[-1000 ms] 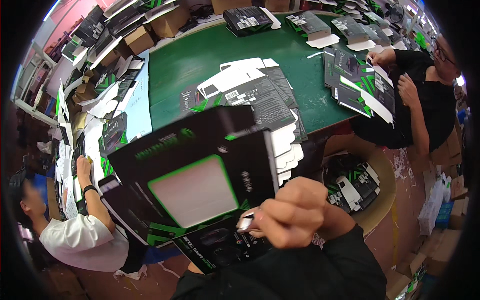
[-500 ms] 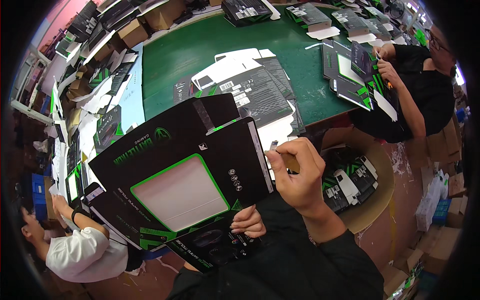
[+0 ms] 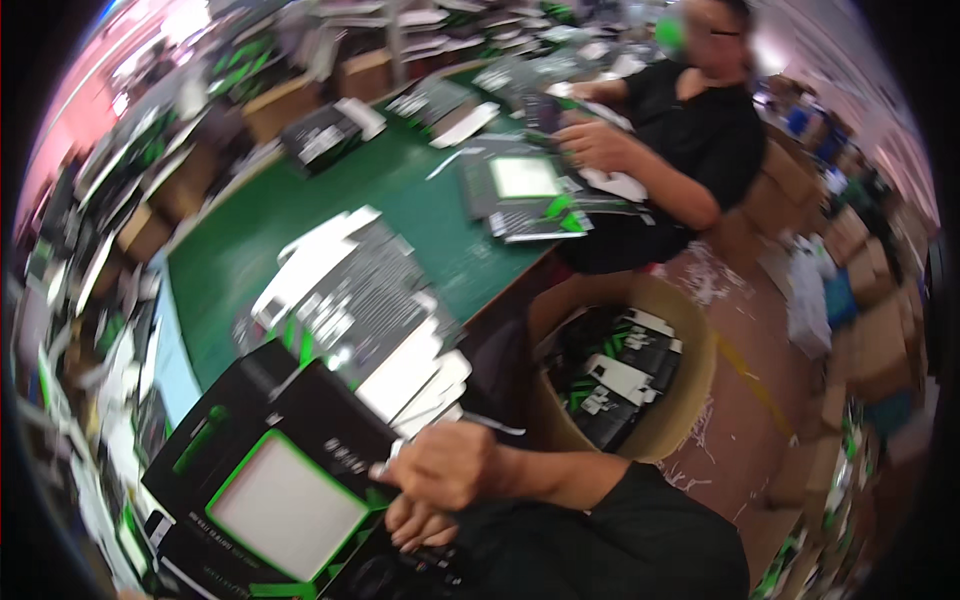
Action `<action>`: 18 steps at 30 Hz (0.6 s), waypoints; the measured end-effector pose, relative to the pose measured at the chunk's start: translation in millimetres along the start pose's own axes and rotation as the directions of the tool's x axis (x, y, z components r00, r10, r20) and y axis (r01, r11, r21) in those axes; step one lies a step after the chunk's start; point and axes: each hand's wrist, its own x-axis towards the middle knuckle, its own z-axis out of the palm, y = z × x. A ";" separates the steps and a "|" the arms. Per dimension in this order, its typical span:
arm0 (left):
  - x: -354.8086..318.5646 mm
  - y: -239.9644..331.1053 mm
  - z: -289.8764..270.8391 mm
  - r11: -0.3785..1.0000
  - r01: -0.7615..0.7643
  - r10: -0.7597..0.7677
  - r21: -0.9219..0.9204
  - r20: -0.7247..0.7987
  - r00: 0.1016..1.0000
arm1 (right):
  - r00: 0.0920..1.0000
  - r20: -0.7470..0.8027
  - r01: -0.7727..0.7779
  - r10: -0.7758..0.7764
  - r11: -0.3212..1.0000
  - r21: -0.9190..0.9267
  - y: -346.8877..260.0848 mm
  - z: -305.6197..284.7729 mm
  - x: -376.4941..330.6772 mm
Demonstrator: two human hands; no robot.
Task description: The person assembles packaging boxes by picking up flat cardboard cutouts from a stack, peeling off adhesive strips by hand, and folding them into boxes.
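Green worktop (image 3: 270, 240) is cluttered with flat black-and-green cartons, mostly blurred. Since a second ago the view has swung right and down: the co-worker in the black shirt (image 3: 700, 140) now fills the top right, and the cardboard drum (image 3: 690, 370) of folded cartons sits below the worktop's near right corner.

Our windowed black box (image 3: 275, 480) has dropped to the lower left, off the worktop's near edge, in front of us. Half a second ago our right hand (image 3: 445, 465) was up at the box's right flap; now it's lower, curled closed at the box's right corner. We judge that flap is tucked and the box close to formed.

Left hand (image 3: 415, 520) sits just under the right one, fingers bent against the box's lower edge, mostly covered, so we can't tell what it grips.

Stack of flat carton blanks (image 3: 370, 320) lies on the worktop's near edge just behind the box.

Hard to make out: motion blur across everything, the box's bottom is cut off, and whatever the right hand pinches is hidden.
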 end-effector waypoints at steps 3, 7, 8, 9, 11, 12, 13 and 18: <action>14.6 34.0 90.9 0.915 0.002 0.257 0.403 -0.587 0.768 | 0.975 0.197 -0.085 0.101 0.993 -0.087 1.4 -43.5 -21.1; 19.7 93.7 129.3 0.535 0.435 0.315 0.724 -0.649 0.692 | 0.291 0.657 -0.307 0.695 0.719 -0.624 0.4 -72.4 -78.6; 36.1 96.4 145.8 0.289 0.605 0.396 0.741 -0.668 0.629 | 0.146 0.749 -0.298 0.647 0.750 -0.590 8.7 -92.3 -80.0; 54.9 100.3 156.8 0.033 0.738 0.481 0.674 -0.658 0.580 | 0.210 0.702 -0.358 0.680 0.722 -0.593 13.7 -108.9 -72.1; 87.7 101.0 182.3 -0.422 0.846 0.652 0.325 -0.540 0.532 | 0.273 0.643 -0.415 0.716 0.690 -0.593 19.4 -131.7 -39.8; 98.2 101.1 193.8 -0.569 0.820 0.719 0.069 -0.443 0.536 | 0.494 0.512 -0.545 0.703 0.709 -0.448 22.3 -138.1 -19.8; 118.8 88.5 208.7 -0.658 0.725 0.744 -0.206 -0.328 0.582 | 0.680 0.301 -0.615 0.669 0.744 -0.263 16.2 -151.0 2.3; 160.1 54.8 160.8 -0.932 0.338 0.327 -0.134 -0.716 0.617 | 0.803 0.475 -0.512 0.361 0.826 0.237 18.7 -86.7 19.5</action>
